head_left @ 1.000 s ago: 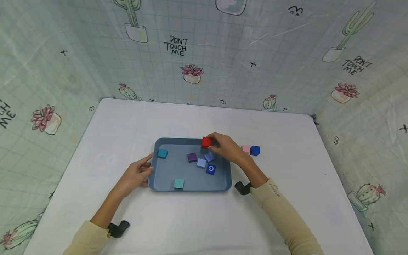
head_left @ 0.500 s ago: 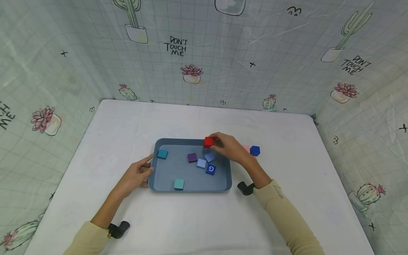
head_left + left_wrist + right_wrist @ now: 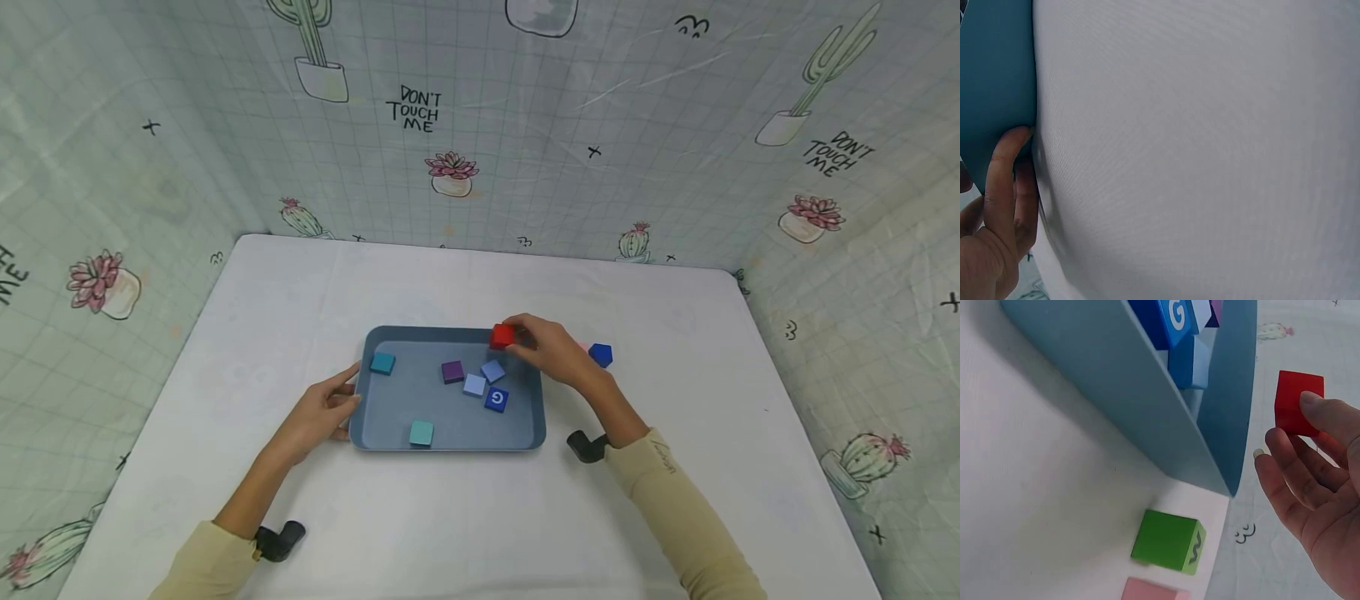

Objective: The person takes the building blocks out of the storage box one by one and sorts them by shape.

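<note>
My right hand (image 3: 553, 348) pinches a red block (image 3: 502, 337) between thumb and fingertips, over the far right corner of the blue-grey tray (image 3: 450, 429). In the right wrist view the red block (image 3: 1297, 403) is held up past the tray's rim. My left hand (image 3: 318, 412) rests against the tray's left side. The left wrist view has its fingers (image 3: 1002, 169) touching the tray's outer wall (image 3: 997, 75). Inside the tray lie a teal block (image 3: 382, 363), a mint block (image 3: 422, 433), a purple block (image 3: 452, 372), two light blue blocks (image 3: 474, 385) and a blue block marked G (image 3: 497, 399).
Right of the tray, on the white table (image 3: 420, 517), stand a dark blue block (image 3: 601, 355), a mostly hidden pink block (image 3: 1152, 591) and a green block with a letter (image 3: 1165, 540). A patterned cloth (image 3: 525, 108) hangs around the table's back and sides.
My right hand has moved a little to the right with the red block, covering more of the pink block. The left hand and the tray have stayed in place.
</note>
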{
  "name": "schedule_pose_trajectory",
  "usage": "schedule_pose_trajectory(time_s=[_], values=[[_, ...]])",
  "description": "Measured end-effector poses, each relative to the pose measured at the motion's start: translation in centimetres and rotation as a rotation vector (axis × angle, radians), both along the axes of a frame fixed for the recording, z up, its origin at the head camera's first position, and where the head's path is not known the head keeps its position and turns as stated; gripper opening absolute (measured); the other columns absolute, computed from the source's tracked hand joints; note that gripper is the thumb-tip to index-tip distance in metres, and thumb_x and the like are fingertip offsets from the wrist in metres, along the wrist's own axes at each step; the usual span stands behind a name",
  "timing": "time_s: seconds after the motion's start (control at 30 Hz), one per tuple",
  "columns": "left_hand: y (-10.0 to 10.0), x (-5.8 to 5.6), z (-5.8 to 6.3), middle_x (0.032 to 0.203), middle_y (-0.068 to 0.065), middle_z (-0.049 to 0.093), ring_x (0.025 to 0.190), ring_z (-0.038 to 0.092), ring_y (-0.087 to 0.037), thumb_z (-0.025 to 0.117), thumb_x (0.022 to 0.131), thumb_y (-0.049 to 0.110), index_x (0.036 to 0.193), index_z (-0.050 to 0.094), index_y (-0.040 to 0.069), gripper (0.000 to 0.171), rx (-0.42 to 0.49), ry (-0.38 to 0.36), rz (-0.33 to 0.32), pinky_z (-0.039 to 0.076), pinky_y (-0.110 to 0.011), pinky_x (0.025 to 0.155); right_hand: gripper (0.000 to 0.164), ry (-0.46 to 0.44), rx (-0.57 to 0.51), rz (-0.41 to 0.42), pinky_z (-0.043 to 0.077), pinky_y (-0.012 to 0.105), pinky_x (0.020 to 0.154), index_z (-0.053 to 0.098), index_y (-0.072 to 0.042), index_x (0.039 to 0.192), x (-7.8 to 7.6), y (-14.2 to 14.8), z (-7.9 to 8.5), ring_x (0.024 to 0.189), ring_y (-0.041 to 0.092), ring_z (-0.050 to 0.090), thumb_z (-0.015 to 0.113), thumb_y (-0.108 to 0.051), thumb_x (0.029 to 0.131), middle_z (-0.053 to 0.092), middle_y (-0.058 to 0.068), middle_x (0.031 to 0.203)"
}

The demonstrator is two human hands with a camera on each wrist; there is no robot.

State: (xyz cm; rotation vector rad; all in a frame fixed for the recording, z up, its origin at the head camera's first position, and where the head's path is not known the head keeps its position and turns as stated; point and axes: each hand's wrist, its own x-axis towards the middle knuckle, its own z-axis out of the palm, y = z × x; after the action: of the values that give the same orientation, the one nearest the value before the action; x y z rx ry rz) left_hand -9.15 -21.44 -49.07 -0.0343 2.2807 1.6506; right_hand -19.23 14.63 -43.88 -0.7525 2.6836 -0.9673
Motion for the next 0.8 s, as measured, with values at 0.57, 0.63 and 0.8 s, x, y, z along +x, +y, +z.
schedule_pose_trajectory(time_s=[0.57, 0.63, 0.8], values=[[0.0, -0.1, 0.4, 0.124, -0.028, 0.043, 0.104, 0.055, -0.036, 0.052, 0.096, 0.008, 0.149, 0.025, 0.006, 0.06, 0.004, -0.006, -0.002, 0.056, -0.035, 0.059, 0.041, -0.005, -0.008, -0.043, 0.051, 0.035, 0.085, 0.053, -0.002, 0.127, -0.5, 2.3, 0.9, 0.101, 0.024, 0.059, 0.066, -0.011, 0.09, 0.059, 0.012, 0.118], [-0.1, -0.1, 0.4, 0.124, -0.028, 0.043, 0.103, 0.054, -0.037, 0.052, 0.096, 0.008, 0.149, 0.025, 0.006, 0.059, 0.007, -0.011, -0.001, 0.056, -0.035, 0.059, 0.041, -0.003, -0.01, -0.047, 0.051, 0.037, 0.085, 0.053, -0.002, 0.127, -0.5, 2.5, 0.9, 0.101, 0.025, 0.059, 0.066, -0.01, 0.089, 0.059, 0.012, 0.118], [-0.1, -0.1, 0.6, 0.124, -0.028, 0.043, 0.103, 0.054, -0.036, 0.052, 0.096, 0.008, 0.149, 0.026, 0.006, 0.06, 0.008, -0.014, 0.0, 0.056, -0.035, 0.059, 0.041, 0.0, -0.005, -0.07, 0.051, 0.038, 0.085, 0.052, -0.002, 0.129, -0.5, 3.1, 1.2, 0.101, 0.025, 0.059, 0.065, -0.008, 0.09, 0.059, 0.013, 0.12]])
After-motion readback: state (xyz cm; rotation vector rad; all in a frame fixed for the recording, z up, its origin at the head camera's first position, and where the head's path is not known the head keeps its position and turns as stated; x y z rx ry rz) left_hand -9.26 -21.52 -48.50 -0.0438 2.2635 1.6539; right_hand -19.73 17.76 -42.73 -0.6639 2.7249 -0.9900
